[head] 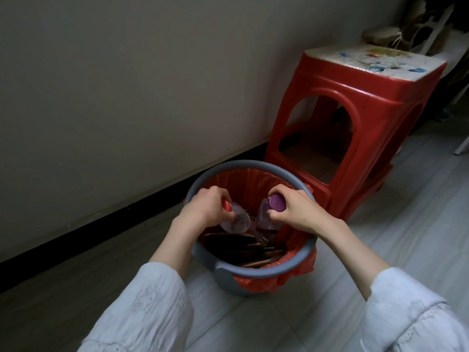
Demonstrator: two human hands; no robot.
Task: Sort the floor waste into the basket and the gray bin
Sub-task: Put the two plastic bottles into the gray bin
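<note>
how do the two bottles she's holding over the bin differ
The left-hand bottle has a red cap and looks empty and clear; the right-hand bottle has a purple cap and a purplish tint. The first lies tilted with its base toward the camera, the second stands nearly upright. Both are gripped at the cap end over the gray bin.

red stool [355,118] beside dim wall [127,85]
</note>
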